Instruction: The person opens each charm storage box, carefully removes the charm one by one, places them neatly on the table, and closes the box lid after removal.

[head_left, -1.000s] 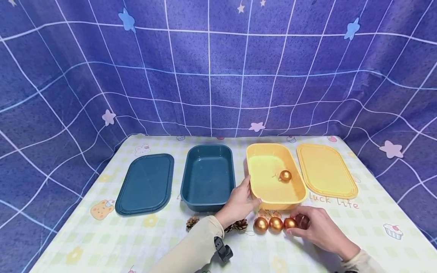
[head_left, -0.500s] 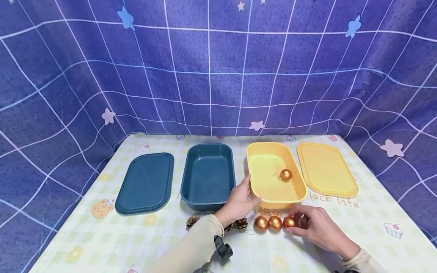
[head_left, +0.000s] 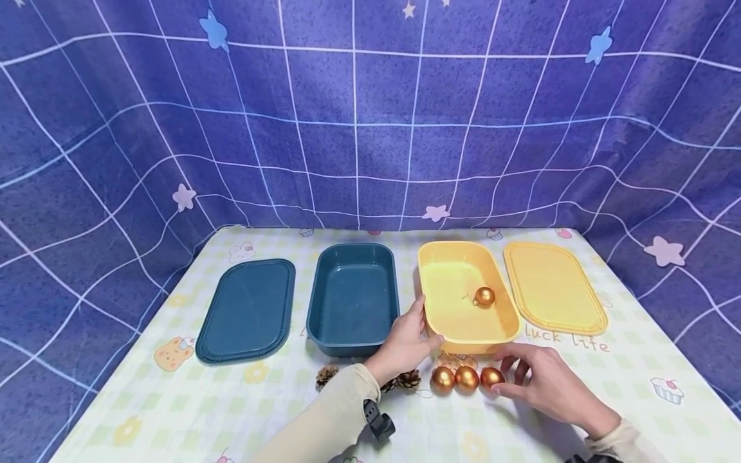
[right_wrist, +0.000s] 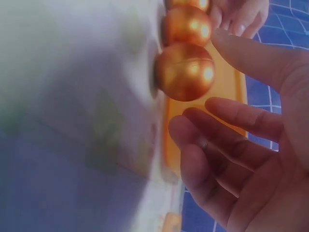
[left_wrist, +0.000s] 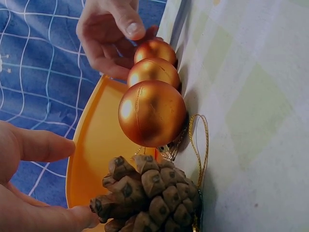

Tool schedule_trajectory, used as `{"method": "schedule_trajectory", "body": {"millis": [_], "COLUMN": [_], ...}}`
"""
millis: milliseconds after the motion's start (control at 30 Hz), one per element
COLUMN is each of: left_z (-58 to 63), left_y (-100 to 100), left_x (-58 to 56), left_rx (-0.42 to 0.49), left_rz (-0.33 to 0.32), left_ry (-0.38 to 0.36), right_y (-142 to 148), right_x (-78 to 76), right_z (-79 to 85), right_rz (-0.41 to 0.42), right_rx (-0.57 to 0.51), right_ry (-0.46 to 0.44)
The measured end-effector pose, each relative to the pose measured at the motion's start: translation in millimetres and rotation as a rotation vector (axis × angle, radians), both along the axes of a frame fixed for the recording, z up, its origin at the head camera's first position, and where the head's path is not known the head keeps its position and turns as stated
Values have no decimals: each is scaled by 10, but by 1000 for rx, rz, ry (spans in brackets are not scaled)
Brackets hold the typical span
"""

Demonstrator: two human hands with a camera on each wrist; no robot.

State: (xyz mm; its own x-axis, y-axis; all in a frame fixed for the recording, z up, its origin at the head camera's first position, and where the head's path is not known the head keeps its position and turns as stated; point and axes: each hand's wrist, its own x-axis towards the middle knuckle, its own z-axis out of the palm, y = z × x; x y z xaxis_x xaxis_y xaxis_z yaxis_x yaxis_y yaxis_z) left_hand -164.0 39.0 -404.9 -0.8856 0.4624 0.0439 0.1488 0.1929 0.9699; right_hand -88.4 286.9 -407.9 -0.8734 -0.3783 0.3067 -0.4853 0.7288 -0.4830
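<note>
My left hand point(head_left: 405, 344) rests against the near left corner of the yellow container point(head_left: 471, 347), its thumb and fingers fairly straight and apart. Inside that container lies one gold Christmas ball point(head_left: 485, 296) with a string loop. Three more gold balls stand in a row before it: a left ball point(head_left: 442, 380), a middle ball point(head_left: 466, 379) and a right ball point(head_left: 491, 377). Around the right ball's side, my right hand point(head_left: 550, 386) has its thumb and fingers spread; the right wrist view shows a gap between the fingers point(right_wrist: 227, 108) and the ball point(right_wrist: 186, 72).
A dark blue container point(head_left: 353, 350) stands to the left, its matching lid point(head_left: 246, 312) farther left. The yellow lid point(head_left: 554, 289) lies at the right. Several pine cones, one of them a brown pine cone point(head_left: 408, 381), sit partly hidden under my left forearm.
My right hand has shifted slightly right and its fingers have spread wider beside the right ball. The left hand and the containers stay in place.
</note>
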Motion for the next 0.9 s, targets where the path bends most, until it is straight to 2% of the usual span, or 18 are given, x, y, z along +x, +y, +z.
{"method": "schedule_trajectory", "body": {"millis": [300, 467, 567, 700, 900], "left_z": [13, 20, 23, 5, -20], "left_y": [-5, -1, -4, -10, -5], "left_x": [7, 11, 13, 10, 18], "left_rx": [-9, -5, -6, -10, -13], "left_rz": [4, 2, 5, 6, 19], "left_ry": [-12, -12, -11, 6, 33], "right_y": [22, 11, 12, 25, -13], "right_x": [-65, -156, -275, -496, -860], "right_z": [253, 406, 490, 587, 631], "right_rz": [28, -19, -94, -189, -215], "right_rx": [30, 0, -21, -57, -100], "right_ry": [22, 51, 15, -94, -221]}}
